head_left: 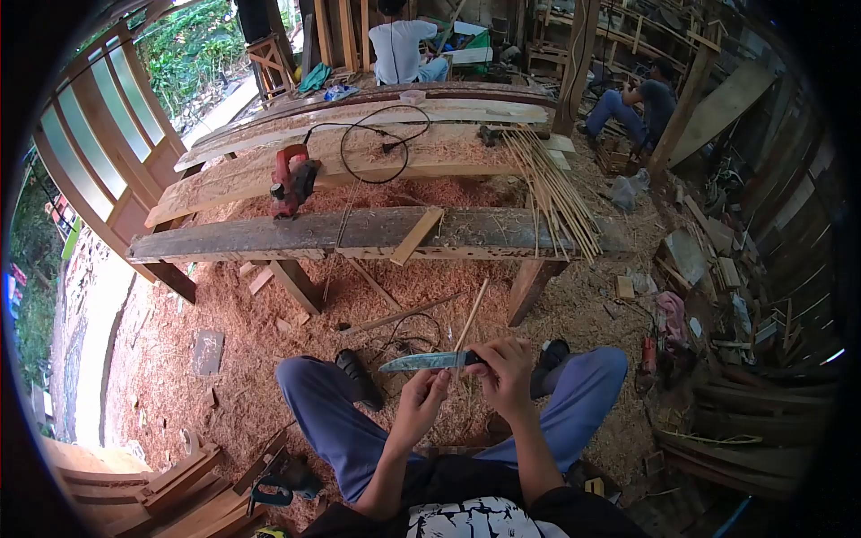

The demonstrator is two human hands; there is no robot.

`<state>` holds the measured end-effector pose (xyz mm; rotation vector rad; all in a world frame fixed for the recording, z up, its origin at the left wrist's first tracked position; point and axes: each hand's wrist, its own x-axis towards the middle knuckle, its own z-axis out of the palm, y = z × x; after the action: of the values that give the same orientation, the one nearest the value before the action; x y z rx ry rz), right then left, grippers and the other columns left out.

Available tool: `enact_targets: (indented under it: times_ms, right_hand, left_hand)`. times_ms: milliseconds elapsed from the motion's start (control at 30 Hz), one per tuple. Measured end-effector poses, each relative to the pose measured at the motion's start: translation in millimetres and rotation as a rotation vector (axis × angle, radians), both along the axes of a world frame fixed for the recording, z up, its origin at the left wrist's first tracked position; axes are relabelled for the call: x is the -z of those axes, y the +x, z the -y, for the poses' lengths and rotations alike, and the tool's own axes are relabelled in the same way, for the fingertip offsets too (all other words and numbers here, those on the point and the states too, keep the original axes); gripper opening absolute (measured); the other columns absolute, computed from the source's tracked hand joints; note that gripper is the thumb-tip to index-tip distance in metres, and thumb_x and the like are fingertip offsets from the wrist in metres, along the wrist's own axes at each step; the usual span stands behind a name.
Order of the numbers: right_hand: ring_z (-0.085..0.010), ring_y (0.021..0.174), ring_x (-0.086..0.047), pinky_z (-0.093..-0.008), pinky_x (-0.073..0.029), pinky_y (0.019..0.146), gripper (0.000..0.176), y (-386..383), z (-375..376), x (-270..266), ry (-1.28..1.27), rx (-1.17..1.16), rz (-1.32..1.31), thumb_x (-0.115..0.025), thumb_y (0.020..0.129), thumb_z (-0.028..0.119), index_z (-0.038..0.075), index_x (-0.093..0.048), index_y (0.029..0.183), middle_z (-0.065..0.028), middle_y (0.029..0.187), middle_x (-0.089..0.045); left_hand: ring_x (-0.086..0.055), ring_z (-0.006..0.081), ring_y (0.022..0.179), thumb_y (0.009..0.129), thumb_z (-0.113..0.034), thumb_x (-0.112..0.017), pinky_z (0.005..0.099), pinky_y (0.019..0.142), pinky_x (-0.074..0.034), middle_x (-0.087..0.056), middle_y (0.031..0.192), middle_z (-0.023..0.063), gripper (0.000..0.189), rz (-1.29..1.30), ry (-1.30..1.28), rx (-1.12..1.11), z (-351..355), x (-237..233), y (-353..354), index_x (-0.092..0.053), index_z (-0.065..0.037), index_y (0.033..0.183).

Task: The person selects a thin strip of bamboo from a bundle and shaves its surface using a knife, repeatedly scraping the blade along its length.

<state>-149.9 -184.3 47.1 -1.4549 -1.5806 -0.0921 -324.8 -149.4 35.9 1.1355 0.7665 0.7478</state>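
**Knife and thin stick held over the lap, facing a shavings-strewn bench**

Sits low with knees apart in blue trousers, above ground thick with wood shavings (224,296). Clamps the right hand (508,369) fully closed round the handle of a knife (421,361), with the blade level and pointing left across the lap. Holds a thin stick (473,314) at that same fist, slanting up and away toward the bench; cannot tell whether pinned under the thumb or pressed against the handle. Brings the left hand (423,399) up beneath the blade, fingers curled and tips touching the steel about midway; cannot tell whether pinching anything there. Holds both hands near each other between the knees, with a black shoe (359,377) just left of them on the ground.

Faces a long dark plank (269,238) on wooden legs, with a short batten (415,236) lying aslant on top. Behind it, on paler boards heaped with shavings: a red electric planer (291,179), its black cord (377,143) looped to the right, and a bundle of thin sticks (552,188) fanned out over the plank's right end. Further back, two other people: one in a white shirt (399,45) with back turned, one in a dark shirt (641,99) seated at the right among stacked timber.
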Motion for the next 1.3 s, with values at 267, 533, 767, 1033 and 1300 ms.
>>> enact_targets:
  times_ms: [267,533,767,1033,1300]
  right_hand:
    - [-0.0217,0.078,-0.058,-0.0371,-0.037,0.080,0.024,29,0,9,0.011,0.161,0.103,-0.069,0.088,0.032,0.011,-0.071,0.100,-0.0008,0.080,-0.062]
    - [-0.0234,0.078,-0.059,-0.0388,-0.039,0.081,0.036,94,13,39,-0.022,0.461,-0.138,-0.059,0.095,0.042,0.008,-0.071,0.097,-0.0042,0.079,-0.063]
    - [-0.0250,0.078,-0.059,-0.0390,-0.038,0.080,0.038,50,12,19,-0.021,0.285,-0.013,-0.056,0.097,0.043,0.008,-0.070,0.097,-0.0053,0.079,-0.062]
    - [-0.0223,0.075,-0.057,-0.0375,-0.037,0.077,0.041,-7,7,0,-0.018,0.062,-0.007,-0.057,0.094,0.047,0.008,-0.071,0.093,-0.0025,0.078,-0.061]
    - [-0.0213,0.075,-0.058,-0.0377,-0.038,0.076,0.028,-21,1,-8,-0.080,-0.032,0.031,-0.067,0.088,0.035,0.010,-0.071,0.099,-0.0011,0.079,-0.062]
  left_hand:
    - [-0.037,0.0033,0.064,0.104,-0.021,-0.051,0.0222,0.055,-0.031,-0.046,0.072,-0.0036,0.024,-0.249,0.239,-0.020,1,-17,-15,-0.058,0.001,0.103]
    - [-0.033,0.0008,0.058,0.105,-0.024,-0.049,0.0203,0.049,-0.026,-0.037,0.067,-0.0080,0.020,-0.149,0.013,-0.050,-2,-23,-55,-0.055,-0.005,0.098]
    - [-0.027,0.0007,0.056,0.106,-0.025,-0.047,0.0196,0.046,-0.021,-0.032,0.069,-0.0091,0.019,0.108,-0.190,-0.028,-13,-27,-38,-0.048,-0.010,0.094]
    - [-0.027,0.0008,0.056,0.105,-0.025,-0.048,0.0205,0.046,-0.022,-0.033,0.071,-0.0090,0.020,0.099,-0.179,0.064,-12,-7,-19,-0.051,-0.008,0.094]
    - [-0.031,0.0019,0.062,0.106,-0.020,-0.045,0.0212,0.054,-0.028,-0.038,0.075,-0.0077,0.020,-0.035,-0.057,0.030,2,-20,-10,-0.054,-0.004,0.099]
